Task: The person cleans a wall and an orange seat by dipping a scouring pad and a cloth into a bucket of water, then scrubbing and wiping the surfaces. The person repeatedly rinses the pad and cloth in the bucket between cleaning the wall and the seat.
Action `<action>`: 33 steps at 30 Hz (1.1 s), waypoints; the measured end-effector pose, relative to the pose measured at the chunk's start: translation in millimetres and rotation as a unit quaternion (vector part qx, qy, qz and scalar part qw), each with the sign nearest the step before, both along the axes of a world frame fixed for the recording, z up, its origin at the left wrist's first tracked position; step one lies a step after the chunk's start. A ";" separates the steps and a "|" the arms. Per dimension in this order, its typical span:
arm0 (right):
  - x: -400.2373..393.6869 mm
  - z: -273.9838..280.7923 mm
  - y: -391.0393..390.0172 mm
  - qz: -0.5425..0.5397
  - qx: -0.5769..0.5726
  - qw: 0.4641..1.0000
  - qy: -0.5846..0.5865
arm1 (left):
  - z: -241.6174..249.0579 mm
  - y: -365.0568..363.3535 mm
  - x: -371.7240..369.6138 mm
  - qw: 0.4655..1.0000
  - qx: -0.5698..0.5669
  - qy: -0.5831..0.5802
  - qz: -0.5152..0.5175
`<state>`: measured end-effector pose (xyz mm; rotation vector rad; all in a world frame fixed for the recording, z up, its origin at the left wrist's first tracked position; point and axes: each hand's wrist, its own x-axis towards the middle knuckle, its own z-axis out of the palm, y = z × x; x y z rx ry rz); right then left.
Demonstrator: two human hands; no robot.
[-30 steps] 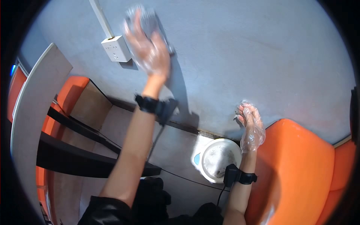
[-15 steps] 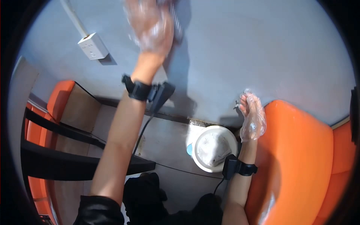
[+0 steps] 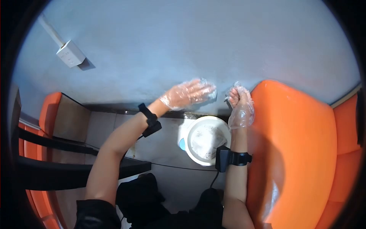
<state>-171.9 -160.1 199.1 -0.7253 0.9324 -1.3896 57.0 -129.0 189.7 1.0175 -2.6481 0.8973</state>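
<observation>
One flat blue-grey wall [image 3: 274, 42] — one smooth orange seat [image 3: 295, 141].
One round white basin [image 3: 206, 120] on the floor [image 3: 164, 141]. Your left hand [image 3: 187, 94], one of two in clear plastic gloves [image 3: 242, 116], lies flat, fingers outstretched, over one grey ribbed cloth [image 3: 214, 92] at the wall; your right hand [image 3: 240, 105] is curled, any hold unclear. Cloth: mostly covered, visible end toward your right hand — long axis indeterminable.
</observation>
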 end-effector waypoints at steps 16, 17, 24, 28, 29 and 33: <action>16.1 -30.3 -7.9 -0.050 0.107 0.987 -0.110 | 130.6 -50.1 -76.0 0.965 -0.235 0.105 -0.044; 15.7 -39.6 -7.6 -0.049 0.108 0.987 -0.107 | 97.0 -49.5 -75.9 0.979 -0.182 0.080 -0.038; 8.8 -60.6 23.7 0.047 0.305 0.951 0.021 | -73.8 19.7 -75.9 0.963 0.136 0.228 0.038; -1.4 -107.5 34.4 0.211 0.272 0.938 0.049 | -95.9 53.5 -110.6 0.754 0.327 0.519 0.236; -3.2 -122.8 35.7 0.209 0.279 0.936 0.051 | -106.7 56.8 -109.7 0.710 0.366 0.543 0.256; -11.7 -184.6 41.3 0.224 0.118 0.937 0.241 | -149.8 54.9 -79.1 0.647 0.513 0.526 0.202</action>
